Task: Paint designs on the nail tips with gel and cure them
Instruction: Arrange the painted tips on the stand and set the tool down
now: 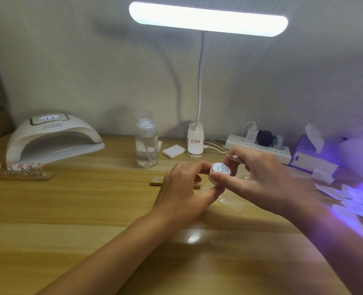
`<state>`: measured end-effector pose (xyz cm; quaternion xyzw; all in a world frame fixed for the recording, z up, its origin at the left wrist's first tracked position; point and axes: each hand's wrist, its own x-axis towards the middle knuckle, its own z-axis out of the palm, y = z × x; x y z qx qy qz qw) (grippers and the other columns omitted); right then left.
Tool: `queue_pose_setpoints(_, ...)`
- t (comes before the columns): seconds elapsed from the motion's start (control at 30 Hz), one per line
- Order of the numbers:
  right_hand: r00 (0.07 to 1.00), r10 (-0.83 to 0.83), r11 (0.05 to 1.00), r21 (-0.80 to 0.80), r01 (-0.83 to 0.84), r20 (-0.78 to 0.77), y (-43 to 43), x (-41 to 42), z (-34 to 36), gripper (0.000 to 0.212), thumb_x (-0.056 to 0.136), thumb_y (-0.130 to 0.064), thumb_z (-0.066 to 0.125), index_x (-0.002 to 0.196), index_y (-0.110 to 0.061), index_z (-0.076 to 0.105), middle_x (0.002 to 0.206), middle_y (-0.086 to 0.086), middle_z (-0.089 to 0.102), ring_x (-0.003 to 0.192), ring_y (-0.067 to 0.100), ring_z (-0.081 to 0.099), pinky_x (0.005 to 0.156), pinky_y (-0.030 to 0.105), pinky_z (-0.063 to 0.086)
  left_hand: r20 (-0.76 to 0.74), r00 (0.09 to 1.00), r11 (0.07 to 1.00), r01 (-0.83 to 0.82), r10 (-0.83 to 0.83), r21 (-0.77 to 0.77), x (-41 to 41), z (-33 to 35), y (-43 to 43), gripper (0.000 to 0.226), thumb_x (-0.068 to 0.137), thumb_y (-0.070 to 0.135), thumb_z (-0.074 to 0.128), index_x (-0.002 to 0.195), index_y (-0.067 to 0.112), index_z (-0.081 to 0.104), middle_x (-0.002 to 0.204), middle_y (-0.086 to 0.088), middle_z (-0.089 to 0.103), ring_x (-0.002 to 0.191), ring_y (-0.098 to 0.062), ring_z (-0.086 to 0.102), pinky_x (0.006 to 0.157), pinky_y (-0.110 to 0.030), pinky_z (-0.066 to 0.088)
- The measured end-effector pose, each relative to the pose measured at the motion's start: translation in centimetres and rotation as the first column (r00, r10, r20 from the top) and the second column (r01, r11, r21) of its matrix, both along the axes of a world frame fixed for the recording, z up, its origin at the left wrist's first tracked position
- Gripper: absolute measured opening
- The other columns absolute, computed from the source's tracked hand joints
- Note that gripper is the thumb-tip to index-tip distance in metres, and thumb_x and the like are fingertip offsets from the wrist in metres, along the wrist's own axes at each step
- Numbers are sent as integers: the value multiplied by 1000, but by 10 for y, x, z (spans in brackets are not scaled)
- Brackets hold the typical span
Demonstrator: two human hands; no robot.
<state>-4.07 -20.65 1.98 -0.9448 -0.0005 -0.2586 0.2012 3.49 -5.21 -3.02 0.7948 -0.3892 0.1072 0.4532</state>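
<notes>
A small white gel jar (220, 171) with a labelled lid is held up over the middle of the wooden table (91, 209). My left hand (184, 188) grips it from the left, with fingers and thumb curled round its body. My right hand (259, 179) pinches the jar from the right with fingertips on the lid, and a thin white brush handle (232, 157) is tucked under its fingers. A wooden holder (25, 174) with pink nail tips (21, 166) lies at the left, in front of the white curing lamp (53, 139). A second wooden holder (156, 181) is partly hidden behind my left hand.
A clear pump bottle (146, 143) stands behind my hands, beside white pads (173, 151) and the desk lamp base (195, 141). A power strip (259, 147) and tissue box (312, 154) sit at the right, with wipes (350, 201) under a violet glow. Clear film (232, 204) lies below my hands.
</notes>
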Motion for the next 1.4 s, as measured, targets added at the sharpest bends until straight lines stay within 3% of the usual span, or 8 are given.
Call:
queue_pose_setpoints(0.27,993,121,992,37,-120,-12,-1,-4,7,33,80,-52,73,84,-20,65,74,-12,61,70,9,54,64,34,43,-98,985,990,142,-143,-21,7,15,6,25,74,40,81,93,27,72,79,16,67,71,-4,55,65,-29,49)
queue_pose_setpoints(0.43,985,155,985,82,-149,-78,-10,-5,8,31,80,-54,71,86,-24,65,68,-19,57,64,2,48,58,17,35,-165,955,965,257,-246,49,17,26,8,27,73,37,84,94,24,73,76,17,67,65,0,54,58,-17,41)
queue_pose_setpoints(0.53,997,62,998,-30,-64,-46,-9,-4,6,37,79,-60,65,84,-24,63,67,-12,59,64,6,55,59,26,40,-28,993,992,114,-112,58,14,25,-1,31,68,47,82,81,26,63,75,14,64,71,-8,57,62,-32,49)
queue_pose_setpoints(0.67,989,-110,978,-165,125,102,-7,-1,2,57,82,-71,50,71,-15,53,60,-3,55,59,23,53,54,36,33,183,983,998,-23,11,60,6,24,-18,39,65,56,79,75,33,50,69,20,47,71,-7,48,58,-25,37)
queue_pose_setpoints(0.83,991,-120,960,-246,131,59,-10,7,-10,56,91,-68,28,74,-17,45,65,4,52,65,27,47,57,35,19,211,977,999,-37,31,24,11,21,-23,36,66,53,80,75,38,49,70,17,55,72,-7,53,58,-23,38)
queue_pose_setpoints(1.23,997,79,962,-264,-73,10,-16,2,-6,60,89,-63,29,75,-10,54,62,-10,41,60,7,39,60,14,26,-202,911,929,369,-359,12,24,21,-13,22,70,30,87,71,34,65,68,17,64,68,1,60,54,-8,41)
queue_pose_setpoints(1.33,992,128,978,-164,-125,7,-18,-2,-4,61,90,-63,38,76,-8,59,63,-4,51,61,12,46,55,20,29,-425,763,847,531,-488,-19,26,31,-3,11,79,27,81,87,28,74,84,7,72,85,-14,70,74,-31,57)
queue_pose_setpoints(1.4,986,164,985,-60,-164,3,-17,-4,-1,54,94,-60,48,75,-10,60,60,-5,50,57,11,45,53,20,31,-509,695,813,583,-508,-15,29,36,3,21,83,30,77,101,20,75,98,-3,74,101,-20,69,93,-41,54)
